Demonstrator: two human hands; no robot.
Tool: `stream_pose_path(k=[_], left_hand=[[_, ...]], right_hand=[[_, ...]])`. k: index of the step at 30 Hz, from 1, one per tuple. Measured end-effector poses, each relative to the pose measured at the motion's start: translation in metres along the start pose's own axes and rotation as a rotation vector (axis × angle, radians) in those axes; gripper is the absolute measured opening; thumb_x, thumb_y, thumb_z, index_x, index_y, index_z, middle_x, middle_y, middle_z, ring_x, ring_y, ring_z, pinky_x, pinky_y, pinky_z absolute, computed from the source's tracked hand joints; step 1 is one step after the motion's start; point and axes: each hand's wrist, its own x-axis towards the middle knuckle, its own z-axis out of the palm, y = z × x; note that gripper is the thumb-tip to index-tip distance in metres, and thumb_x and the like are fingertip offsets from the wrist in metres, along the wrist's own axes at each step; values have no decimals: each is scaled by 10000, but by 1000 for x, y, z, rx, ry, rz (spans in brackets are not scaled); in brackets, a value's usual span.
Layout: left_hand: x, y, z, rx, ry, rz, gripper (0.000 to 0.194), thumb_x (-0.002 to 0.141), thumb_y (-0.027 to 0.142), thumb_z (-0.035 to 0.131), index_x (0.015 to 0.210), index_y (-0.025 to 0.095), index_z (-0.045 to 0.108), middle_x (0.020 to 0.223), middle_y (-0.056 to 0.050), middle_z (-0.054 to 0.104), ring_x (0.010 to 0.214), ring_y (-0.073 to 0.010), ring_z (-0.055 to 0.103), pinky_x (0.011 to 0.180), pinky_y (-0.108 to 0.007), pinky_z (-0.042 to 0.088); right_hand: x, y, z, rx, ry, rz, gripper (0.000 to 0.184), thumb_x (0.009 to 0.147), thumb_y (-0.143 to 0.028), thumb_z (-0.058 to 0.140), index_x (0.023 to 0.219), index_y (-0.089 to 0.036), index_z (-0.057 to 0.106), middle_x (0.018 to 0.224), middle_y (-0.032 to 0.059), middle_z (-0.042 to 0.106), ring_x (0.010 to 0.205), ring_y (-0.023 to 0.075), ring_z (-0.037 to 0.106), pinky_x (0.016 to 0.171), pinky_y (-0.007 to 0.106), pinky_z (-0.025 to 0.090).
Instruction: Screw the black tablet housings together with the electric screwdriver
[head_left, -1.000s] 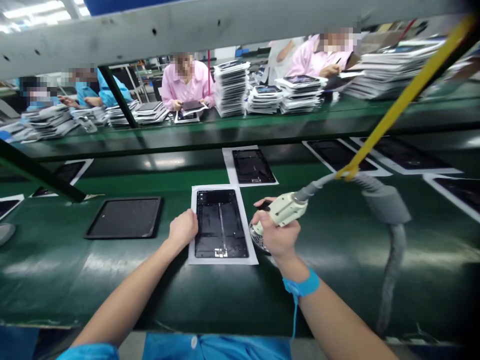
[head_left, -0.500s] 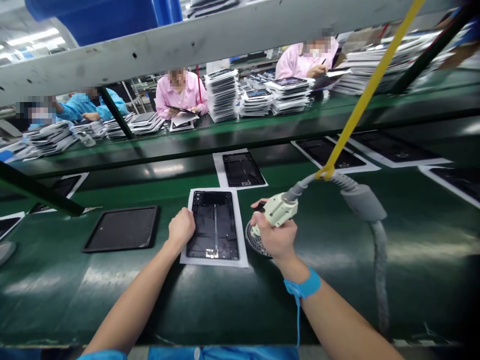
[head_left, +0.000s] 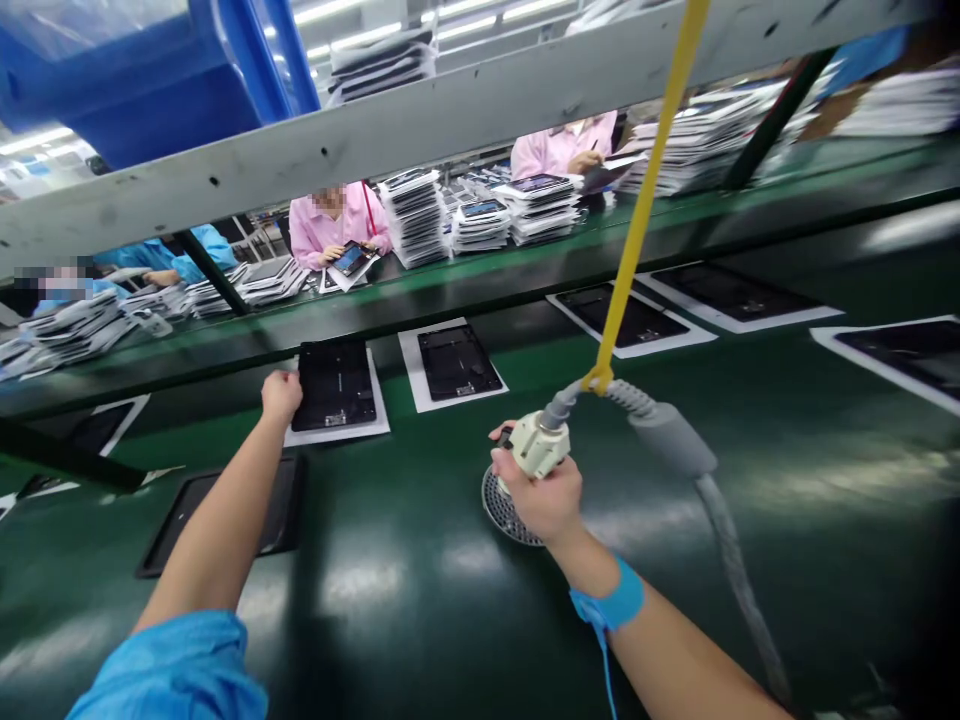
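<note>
My left hand (head_left: 282, 397) is closed on the left edge of a black tablet housing (head_left: 337, 385), which lies on a white sheet (head_left: 379, 400) toward the far side of the bench. My right hand (head_left: 544, 500) is wrapped around a pale handheld tool (head_left: 541, 445) with a round, perforated metal face. That face is turned down near the green surface, partly hidden by the hand. A yellow strap (head_left: 645, 190) ties to the tool's grey cable (head_left: 637, 400). Beneath my left forearm sits a shallow black tray (head_left: 281, 510), partly covered by the arm.
More tablet housings on white sheets lie along the bench, such as one in the middle (head_left: 457, 360) and one at right (head_left: 622, 315). A grey beam (head_left: 420, 120) crosses above, holding a blue bin (head_left: 165, 80). Co-workers in pink (head_left: 341, 225) and blue sit behind paper stacks (head_left: 412, 215).
My left hand has moved the tablet housing and its sheet away from me and left, beside the middle one. My right hand keeps hold of the tool. The camera view has shifted.
</note>
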Motion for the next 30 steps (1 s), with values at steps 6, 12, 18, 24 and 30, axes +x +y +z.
stream_pose_path(k=[6,12,18,24,30], left_hand=[[-2,56,8,128,-93,276,430,992,308,484,1296,35,617,1292,-287,656,1185,-382,656,974,-435,521],[-74,165,60,185,-394,917,291,962,312,596,1230,263,700,1300,-56,692,1213,-216,651,1040,-269,492],[-94,203,72,356,-421,1081,298,932,87,498,1106,137,735,1137,-168,734,1097,-282,712,955,-364,552],[-95,205,35,462,-384,1137,253,859,62,554,1024,125,735,1075,-180,756,1037,-300,734,890,-363,572],[-173,128,-25,432,-513,1239,221,837,124,540,980,182,699,999,-127,750,913,-281,742,840,-378,590]], right_hand=[[-2,6,0,-20,5,-37,164,864,-293,715,1006,-218,683,849,25,734,682,167,707,726,320,605],[-4,9,-1,-41,-3,-58,164,867,-292,714,1011,-220,684,894,36,751,728,173,721,778,326,613],[-4,6,4,-46,11,-52,185,856,-332,702,997,-214,703,908,62,775,819,210,747,798,328,615],[3,-3,4,-62,50,-43,186,859,-387,675,892,-206,694,716,37,728,671,198,694,715,314,597],[16,0,-8,-76,106,-108,197,874,-391,684,935,-204,690,817,44,737,732,187,696,757,310,588]])
